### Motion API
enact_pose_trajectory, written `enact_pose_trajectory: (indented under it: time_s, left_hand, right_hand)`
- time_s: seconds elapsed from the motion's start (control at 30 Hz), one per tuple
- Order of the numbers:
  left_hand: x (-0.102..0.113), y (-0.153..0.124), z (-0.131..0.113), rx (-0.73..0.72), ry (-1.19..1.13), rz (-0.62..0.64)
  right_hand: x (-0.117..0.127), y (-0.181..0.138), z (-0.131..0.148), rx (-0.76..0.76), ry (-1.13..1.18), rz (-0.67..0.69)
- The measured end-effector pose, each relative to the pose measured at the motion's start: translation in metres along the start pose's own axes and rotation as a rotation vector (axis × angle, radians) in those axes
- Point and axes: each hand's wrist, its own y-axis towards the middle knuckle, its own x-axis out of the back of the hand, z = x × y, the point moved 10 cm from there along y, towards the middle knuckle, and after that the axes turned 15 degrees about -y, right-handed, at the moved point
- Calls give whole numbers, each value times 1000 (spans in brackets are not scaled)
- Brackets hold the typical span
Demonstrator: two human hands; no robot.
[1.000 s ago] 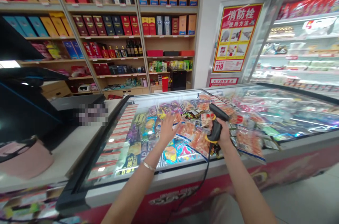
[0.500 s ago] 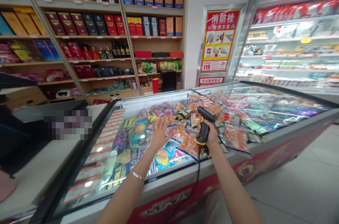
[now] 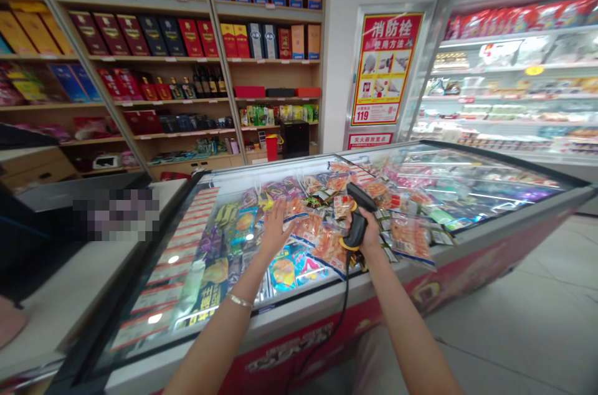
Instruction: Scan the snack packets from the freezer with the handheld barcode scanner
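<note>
My right hand (image 3: 369,230) is closed round the grip of a black barcode scanner (image 3: 357,214) with an orange band, its head pointing up and left over a pile of snack packets. Its cable hangs down in front of the freezer. My left hand (image 3: 275,228) is open, fingers spread, hovering over or resting on the orange and clear snack packets (image 3: 327,245) that lie on the glass lid of the chest freezer (image 3: 299,314). A bracelet sits on my left wrist.
A checkout counter (image 3: 70,295) with a dark screen stands to the left. Wooden shelves (image 3: 261,61) of boxed goods and bottles fill the back wall. A red fire-hose poster (image 3: 387,68) hangs beside an open chiller (image 3: 509,83). Tiled floor lies to the right.
The view has swung right, so the counter and screen slid out to the left. My left hand has shifted slightly across the packets. The scanner stays gripped in my right hand.
</note>
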Motion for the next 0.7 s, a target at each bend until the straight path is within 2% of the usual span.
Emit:
enact_pose_trajectory:
  time_s: [0.17, 0.23, 0.3, 0.37, 0.43, 0.47, 0.53, 0.57, 0.6, 0.63, 0.7]
  left_hand:
    - [11, 1, -6, -43, -24, -54]
    - [20, -1, -27, -99, -70, -91]
    - [23, -3, -58, -147, -177, -86]
    - [10, -5, -90, -132, -358, 14]
    - [-14, -9, -115, -49, -567, 141]
    - [-22, -10, -122, -3, -643, 146]
    - [-27, -14, -120, 89, -720, 33]
    - [-25, -17, -113, 141, -723, -65]
    - [-20, -23, -103, 192, -713, -171]
    - [-14, -30, -92, 243, -690, -274]
    - [5, -50, -75, 301, -621, -489]
  right_hand:
    - [-2, 2, 9, 26, -52, 35]
    - [-9, 2, 15, 32, -75, 42]
    - [-23, 1, 24, 68, -90, 33]
    - [-47, -4, 37, 116, -127, 37]
    - [-74, -13, 55, 168, -236, 65]
    - [-83, -20, 69, 214, -333, 68]
    - [-96, -41, 98, 358, -592, 162]
    - [-91, -56, 111, 452, -723, 186]
    - [-72, -72, 120, 527, -832, 149]
    - [-39, -90, 124, 569, -910, 60]
    - [59, -131, 109, 537, -961, -213]
